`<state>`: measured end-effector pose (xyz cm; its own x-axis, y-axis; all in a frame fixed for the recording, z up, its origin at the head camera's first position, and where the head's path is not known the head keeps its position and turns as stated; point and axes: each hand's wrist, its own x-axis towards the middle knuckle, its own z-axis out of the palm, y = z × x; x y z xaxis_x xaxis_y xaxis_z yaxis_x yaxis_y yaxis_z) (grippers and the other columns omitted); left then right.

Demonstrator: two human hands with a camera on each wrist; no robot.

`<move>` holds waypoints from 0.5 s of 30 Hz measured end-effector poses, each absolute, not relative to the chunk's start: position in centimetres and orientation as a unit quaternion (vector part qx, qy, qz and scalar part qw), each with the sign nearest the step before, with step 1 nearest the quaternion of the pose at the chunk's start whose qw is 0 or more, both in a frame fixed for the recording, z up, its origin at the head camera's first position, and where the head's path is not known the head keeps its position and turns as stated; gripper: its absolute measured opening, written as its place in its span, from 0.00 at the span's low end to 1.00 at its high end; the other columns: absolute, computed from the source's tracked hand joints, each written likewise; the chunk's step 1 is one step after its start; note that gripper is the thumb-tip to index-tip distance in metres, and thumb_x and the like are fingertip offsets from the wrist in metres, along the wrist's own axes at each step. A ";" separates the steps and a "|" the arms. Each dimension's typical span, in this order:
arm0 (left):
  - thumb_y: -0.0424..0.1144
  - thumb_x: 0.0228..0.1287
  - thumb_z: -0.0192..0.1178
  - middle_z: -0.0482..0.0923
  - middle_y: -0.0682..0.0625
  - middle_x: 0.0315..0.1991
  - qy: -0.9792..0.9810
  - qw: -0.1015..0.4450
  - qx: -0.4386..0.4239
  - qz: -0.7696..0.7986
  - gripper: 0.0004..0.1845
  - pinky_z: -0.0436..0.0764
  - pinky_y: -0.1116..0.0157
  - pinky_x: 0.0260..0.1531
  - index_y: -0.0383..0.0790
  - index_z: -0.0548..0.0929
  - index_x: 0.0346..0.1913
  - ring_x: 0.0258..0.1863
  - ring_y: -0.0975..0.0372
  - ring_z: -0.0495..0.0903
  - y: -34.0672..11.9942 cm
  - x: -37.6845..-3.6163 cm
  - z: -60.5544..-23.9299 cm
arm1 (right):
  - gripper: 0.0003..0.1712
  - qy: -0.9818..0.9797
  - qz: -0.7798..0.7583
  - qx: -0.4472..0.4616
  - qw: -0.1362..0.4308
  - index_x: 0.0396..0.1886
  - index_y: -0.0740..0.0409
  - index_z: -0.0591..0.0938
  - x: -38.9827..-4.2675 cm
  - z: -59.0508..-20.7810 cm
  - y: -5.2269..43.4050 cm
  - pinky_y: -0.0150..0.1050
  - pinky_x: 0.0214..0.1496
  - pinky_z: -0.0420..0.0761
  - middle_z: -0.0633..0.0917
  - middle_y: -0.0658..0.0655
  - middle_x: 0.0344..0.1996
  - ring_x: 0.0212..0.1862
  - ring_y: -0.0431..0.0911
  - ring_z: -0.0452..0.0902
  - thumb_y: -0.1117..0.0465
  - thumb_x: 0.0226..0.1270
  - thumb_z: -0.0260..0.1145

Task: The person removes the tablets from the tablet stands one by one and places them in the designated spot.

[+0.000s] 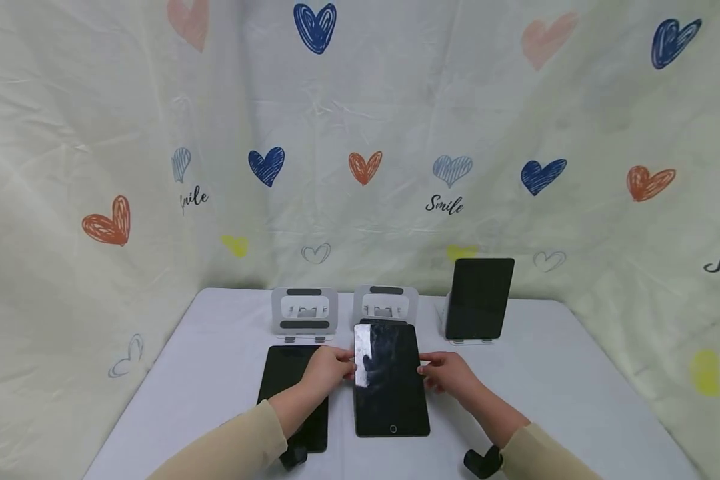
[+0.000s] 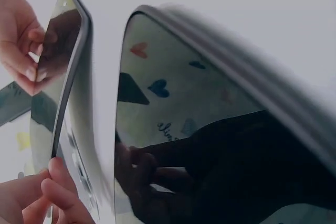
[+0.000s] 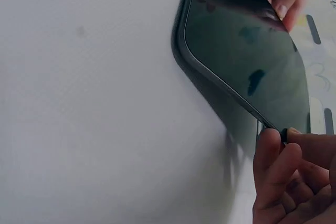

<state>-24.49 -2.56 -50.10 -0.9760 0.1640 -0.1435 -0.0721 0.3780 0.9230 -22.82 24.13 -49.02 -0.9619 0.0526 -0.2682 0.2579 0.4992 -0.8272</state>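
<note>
A black tablet with a round home button lies at the middle of the white table, its far end slightly lifted. My left hand pinches its left edge and my right hand pinches its right edge. The left wrist view shows this tablet edge-on, with my left fingers on its rim. In the right wrist view the tablet tilts above the table and my right fingers grip its edge. A second black tablet lies flat under my left forearm.
Two empty grey tablet stands stand behind the tablets. A third tablet stands upright on a stand at the back right. A heart-printed cloth backdrop walls the table on three sides.
</note>
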 end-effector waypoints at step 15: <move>0.24 0.59 0.65 0.78 0.49 0.26 0.827 0.162 0.046 0.537 0.21 0.77 0.68 0.20 0.25 0.80 0.57 0.22 0.62 0.82 -2.4 -23.7 -50.7 | 0.22 0.884 -0.441 0.076 0.136 0.57 0.71 0.80 -22.4 -49.9 23.8 0.38 0.30 0.80 0.81 0.54 0.29 0.27 0.45 0.76 0.69 0.63 0.68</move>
<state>-23.71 -2.43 -50.66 -0.9431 0.2497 -0.2196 -0.0990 0.4195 0.9023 -22.40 23.80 -49.90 -0.9517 0.0146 -0.3067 0.2537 0.6004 -0.7584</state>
